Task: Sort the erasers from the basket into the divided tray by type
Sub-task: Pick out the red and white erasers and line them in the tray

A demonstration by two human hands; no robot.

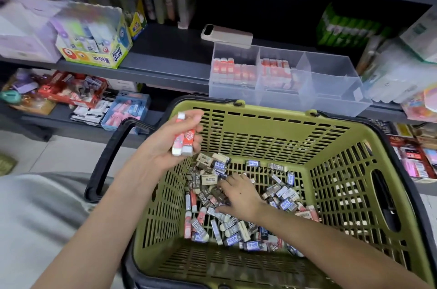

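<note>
A green plastic basket (272,130) with black handles sits in front of me, its floor strewn with several small erasers (238,229) in blue, brown, cream and red sleeves. My left hand (172,137) is raised over the basket's left rim and holds two long red-and-white erasers (183,139) in its curled fingers. My right hand (238,194) is down inside the basket, fingers spread on the eraser pile; whether it pinches one is hidden. The clear divided tray (331,90) stands on the shelf behind the basket, with red-and-white erasers in its two left compartments.
A beige phone-like device (227,34) lies on the shelf behind the tray. A yellow glue-stick box (94,38) stands at the left. Stationery packs fill the lower shelf (78,94) and the right side (411,153). Grey cloth (35,217) lies at bottom left.
</note>
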